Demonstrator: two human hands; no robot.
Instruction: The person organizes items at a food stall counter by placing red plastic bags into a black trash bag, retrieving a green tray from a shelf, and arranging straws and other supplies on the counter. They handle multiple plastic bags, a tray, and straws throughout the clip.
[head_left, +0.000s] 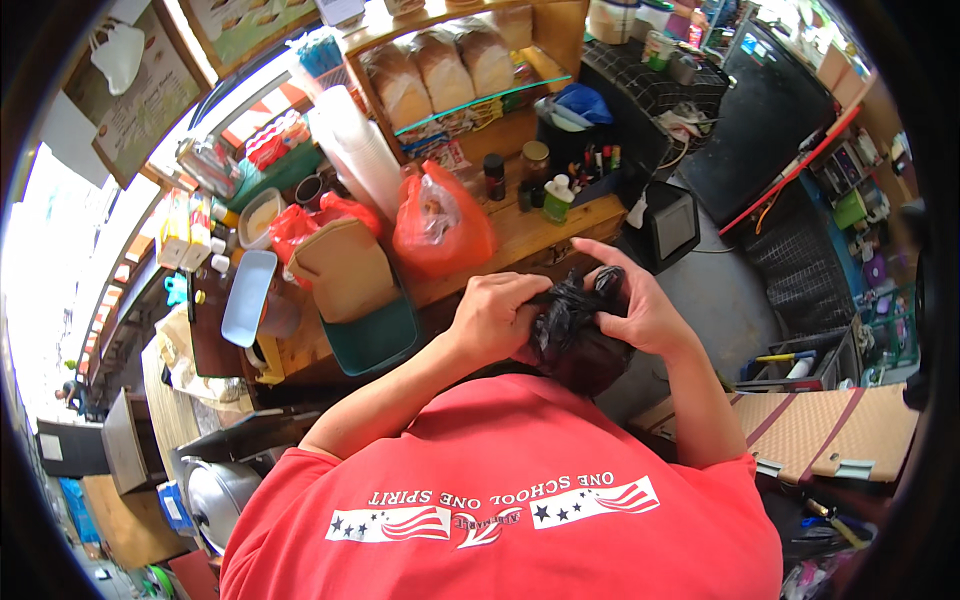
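Note:
Close in front of my chest is a filled black plastic bag (581, 364), its top twisted and bunched. My left hand (499, 311) grips the bunched neck from the left, fingers curled in. My right hand (645, 304) holds the neck from the other side, with thumb and bent fingers around a loop of the plastic and the index finger stretched out. What the bag contains is hidden. Just beyond my hands, a red plastic bag (442, 225) with a clear bag showing in its opening stands on the wooden counter (517, 240).
Left on the counter are a green tray (375, 341) with cardboard in it, a light blue tray (250, 300) and stacked plastic cups (352, 142). Wrapped bread loaves (442, 71) fill a shelf at the back. A black bin (664, 225) stands off the counter's right end.

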